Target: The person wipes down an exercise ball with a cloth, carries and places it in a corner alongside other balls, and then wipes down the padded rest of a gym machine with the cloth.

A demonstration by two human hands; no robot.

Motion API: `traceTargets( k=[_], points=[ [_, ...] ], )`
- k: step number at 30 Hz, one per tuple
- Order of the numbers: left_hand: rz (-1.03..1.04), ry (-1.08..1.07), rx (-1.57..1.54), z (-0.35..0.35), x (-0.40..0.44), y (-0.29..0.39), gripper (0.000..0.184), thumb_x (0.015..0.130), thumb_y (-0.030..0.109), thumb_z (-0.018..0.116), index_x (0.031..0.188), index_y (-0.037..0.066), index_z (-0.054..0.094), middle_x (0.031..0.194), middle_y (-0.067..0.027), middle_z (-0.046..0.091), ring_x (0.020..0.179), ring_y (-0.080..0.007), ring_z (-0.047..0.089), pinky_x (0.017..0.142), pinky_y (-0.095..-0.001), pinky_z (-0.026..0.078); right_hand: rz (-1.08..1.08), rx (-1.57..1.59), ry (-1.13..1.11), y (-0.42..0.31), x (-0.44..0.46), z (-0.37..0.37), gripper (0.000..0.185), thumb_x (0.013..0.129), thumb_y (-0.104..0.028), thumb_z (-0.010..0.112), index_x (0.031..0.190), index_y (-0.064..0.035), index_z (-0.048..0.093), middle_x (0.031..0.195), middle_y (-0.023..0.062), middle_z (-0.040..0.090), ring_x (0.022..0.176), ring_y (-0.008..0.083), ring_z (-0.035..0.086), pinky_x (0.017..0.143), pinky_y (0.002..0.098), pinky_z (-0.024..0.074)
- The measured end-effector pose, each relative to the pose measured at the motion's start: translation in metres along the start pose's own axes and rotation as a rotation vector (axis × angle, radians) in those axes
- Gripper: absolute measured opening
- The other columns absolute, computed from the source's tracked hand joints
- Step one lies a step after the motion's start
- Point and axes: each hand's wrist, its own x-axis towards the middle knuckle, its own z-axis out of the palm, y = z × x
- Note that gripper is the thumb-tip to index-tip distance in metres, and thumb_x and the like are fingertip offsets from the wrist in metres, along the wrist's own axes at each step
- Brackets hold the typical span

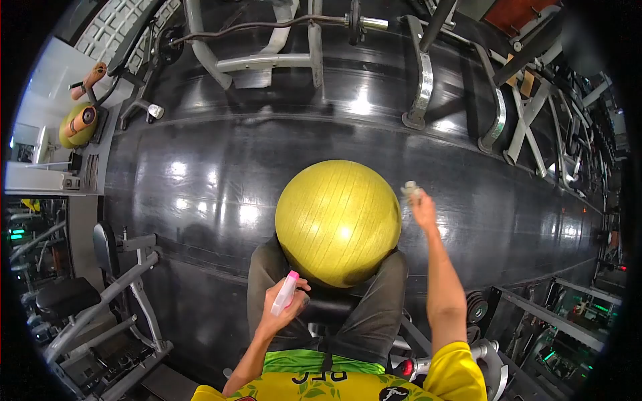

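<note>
A large yellow exercise ball (338, 220) rests between my knees, against my thighs. My left hand (284, 304) is closed around a small spray bottle (286, 294) with a pink top and a pale, see-through body. It is just in front of the ball's lower left side. Out to the right of the ball, my right hand (421, 208) is closed on a small crumpled whitish cloth (410, 190). A gap shows between that hand and the ball, so neither hand plainly touches it.
A barbell (267, 28) lies across a grey rack at the top. Metal machine frames (422, 73) stand at the upper right. A padded machine (110, 301) is at lower left, and a second yellow ball (79, 125) sits by the left wall. Black flooring (200, 160) surrounds me.
</note>
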Motion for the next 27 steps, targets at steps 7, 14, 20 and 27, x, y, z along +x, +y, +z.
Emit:
traceTargets(
  k=[7,14,20,27],
  points=[
    [0.004,-0.056,0.028,0.004,0.012,0.007,0.018,0.082,-0.003,0.056,0.1,-0.002,0.058,0.086,-0.0058,0.065,0.059,-0.0069,0.055,0.054,-0.0214,0.045,-0.412,-0.381,0.081,-0.079,-0.076,0.144,0.032,0.077,-0.007,0.059,0.109,-0.006,0.061,0.137,0.0097,0.045,0.132,0.0308,0.035,0.111,0.0459,0.024],
    [0.039,-0.039,-0.007,0.0,0.015,-0.005,0.017,0.083,-0.003,0.055,0.1,-0.002,0.058,0.086,-0.0058,0.065,0.06,-0.0069,0.055,0.054,-0.0219,0.045,-0.982,-0.474,-0.262,-0.093,-0.105,0.176,0.023,0.077,-0.009,0.054,0.098,-0.0151,0.062,0.13,-0.0003,0.053,0.133,0.0208,0.035,0.11,0.041,0.0275],
    [0.026,-0.042,0.011,-0.014,0.014,-0.007,0.017,0.084,-0.003,0.054,0.1,-0.001,0.059,0.085,-0.0054,0.065,0.057,-0.0056,0.054,0.052,-0.0213,0.044,-1.036,-0.658,-0.147,-0.062,-0.016,0.108,0.021,0.079,-0.006,0.051,0.095,-0.0145,0.061,0.117,0.0004,0.061,0.12,0.0193,0.05,0.08,0.0315,0.0532],
    [0.029,0.049,0.133,-0.023,0.021,-0.008,0.026,0.075,-0.005,0.058,0.101,0.0,0.06,0.088,-0.0076,0.062,0.07,-0.0116,0.057,0.063,-0.0246,0.046,-0.099,-0.358,-0.035,-0.097,0.027,0.105,0.022,0.081,-0.007,0.055,0.103,-0.0035,0.059,0.106,0.0194,0.061,0.103,0.0375,0.056,0.084,0.0442,0.0494]
  ],
)
